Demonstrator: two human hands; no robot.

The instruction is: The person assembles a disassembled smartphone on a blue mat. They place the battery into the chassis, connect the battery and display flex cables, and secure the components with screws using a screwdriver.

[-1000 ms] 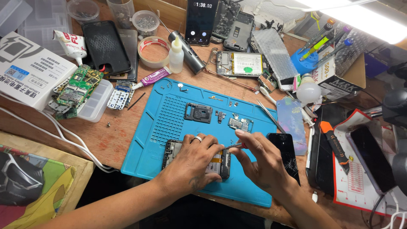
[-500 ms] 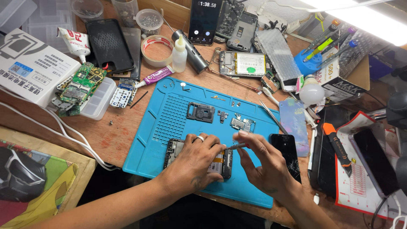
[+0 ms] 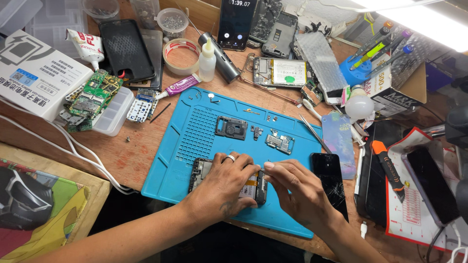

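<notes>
Blue silicone covered the middle of the counter (image 3: 146,160) as a repair mat (image 3: 195,131), and on its near edge lay the opened phone (image 3: 229,182), back cover off, its innards facing up. The left hand (image 3: 226,187) lay flat over the phone's middle, fingers curled down on it, a ring on one finger, seemingly to pin the phone against the soft mat so it would not slide. The right hand (image 3: 297,192) came in from the other side with thumb and forefinger pinched together at the phone's upper right edge; whatever small part or tool they nipped was too slight to make out.

Just beyond the hands, loose pieces sat apart on the mat: a black camera frame (image 3: 231,127), a small circuit board (image 3: 279,141) and a few screws, spread out, probably so nothing got mixed. Metal tweezers (image 3: 310,129) lay slanted at the mat's right edge, within easy reach. A black phone with a cracked screen (image 3: 331,178) rested just beside the right hand, half on the mat.

Farther off, a clear tray held green circuit boards (image 3: 90,97) to the left, beside a white box (image 3: 34,73). A roll of tape (image 3: 181,52), a small dropper bottle (image 3: 207,61) and another opened phone with its battery showing (image 3: 280,72) stood along the back.
</notes>
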